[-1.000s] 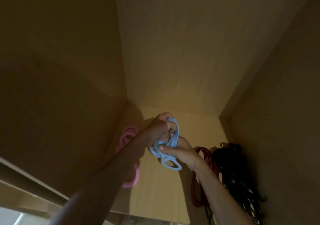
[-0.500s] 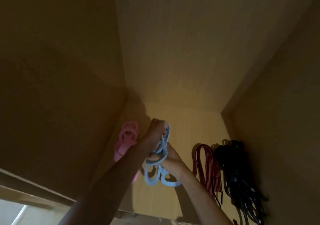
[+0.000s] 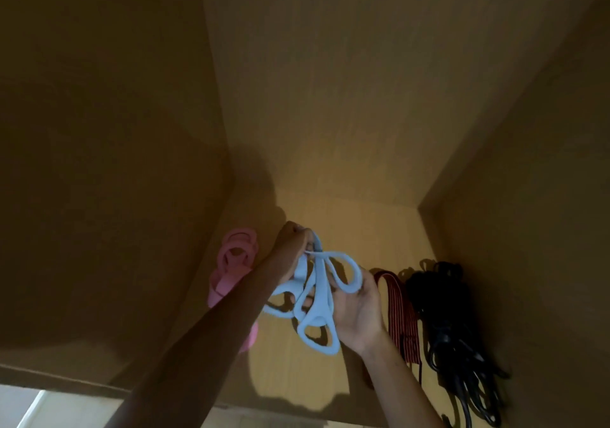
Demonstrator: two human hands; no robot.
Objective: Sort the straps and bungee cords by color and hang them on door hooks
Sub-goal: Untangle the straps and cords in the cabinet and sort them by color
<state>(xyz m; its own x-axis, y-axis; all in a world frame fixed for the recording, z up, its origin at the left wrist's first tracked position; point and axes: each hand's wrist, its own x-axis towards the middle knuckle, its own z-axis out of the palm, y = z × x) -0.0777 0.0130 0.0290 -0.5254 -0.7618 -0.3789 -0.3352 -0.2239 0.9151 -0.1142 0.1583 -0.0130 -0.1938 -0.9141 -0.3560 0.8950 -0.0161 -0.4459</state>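
Though half hidden behind blue straps [image 3: 321, 295], right hand [image 3: 358, 315] flat; left hand [image 3: 295, 239] tight round them.

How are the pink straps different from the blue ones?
The pink straps are pink; the blue straps are light blue. The pink straps hang against the wooden panel with no hand on them; the blue straps are gripped at the top by the left hand, with the right hand against them lower down. Both are bunches of flat loops.
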